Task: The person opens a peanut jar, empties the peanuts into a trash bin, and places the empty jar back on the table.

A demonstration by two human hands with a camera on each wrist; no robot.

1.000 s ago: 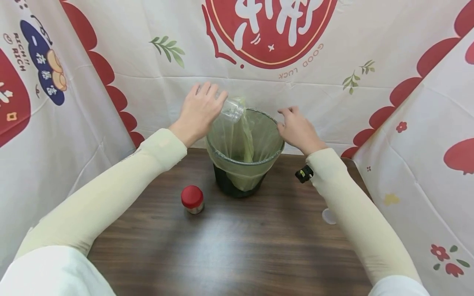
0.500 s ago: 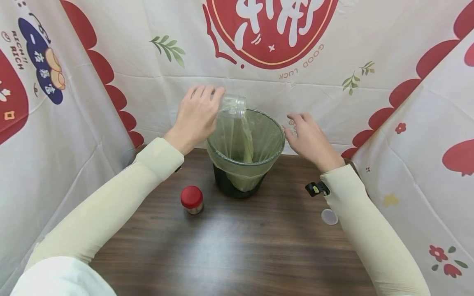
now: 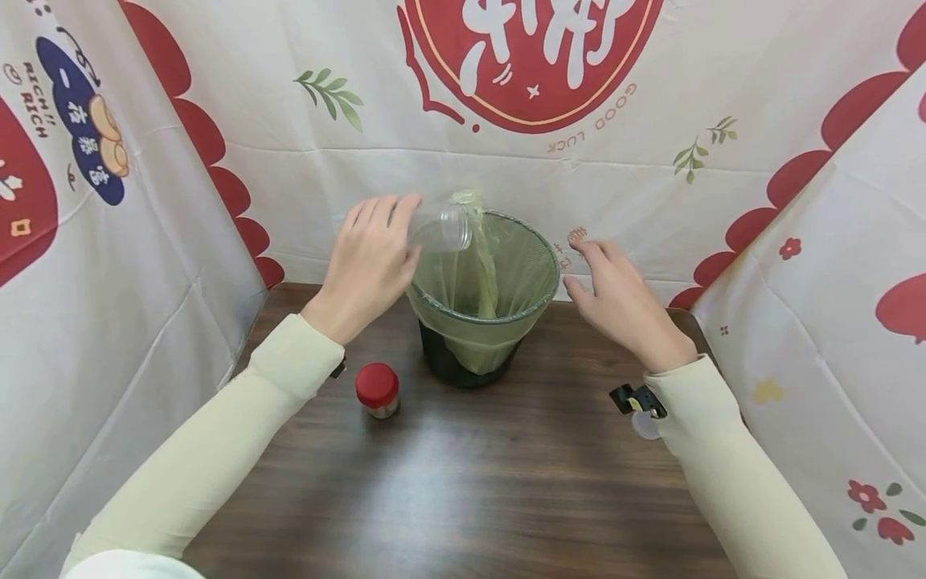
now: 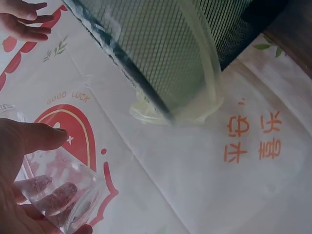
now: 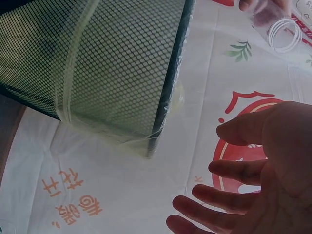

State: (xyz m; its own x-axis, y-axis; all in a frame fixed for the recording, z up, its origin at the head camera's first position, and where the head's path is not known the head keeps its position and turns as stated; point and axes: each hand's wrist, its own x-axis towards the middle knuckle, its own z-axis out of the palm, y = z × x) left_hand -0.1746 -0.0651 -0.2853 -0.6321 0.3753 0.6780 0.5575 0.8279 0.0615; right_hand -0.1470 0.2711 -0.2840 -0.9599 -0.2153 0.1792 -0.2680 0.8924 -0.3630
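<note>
My left hand (image 3: 372,261) grips a clear jar (image 3: 443,229), thumb on one side and fingers on the other. The jar lies on its side at the bin's left rim, its mouth towards the right; in the left wrist view its clear wall (image 4: 83,195) shows nothing inside. A dark mesh trash bin (image 3: 441,354) stands at the back of the table, lined with a pale yellow-green bag (image 3: 521,277) folded over its rim. To the right of the bin hovers my right hand (image 3: 625,301), apart from the rim, with fingers spread and holding nothing (image 5: 239,180).
A small jar with a red lid (image 3: 377,386) stands on the wooden table (image 3: 463,482) in front of the bin, to its left. A clear round lid (image 3: 646,425) lies at the right, partly behind the right wrist camera (image 3: 637,400). Printed cloth (image 3: 347,177) hangs around the table.
My left hand has drawn the jar left and nearer, and the jar has turned from mouth-down to about level. The right hand has moved away from the bin's rim, right and nearer.
</note>
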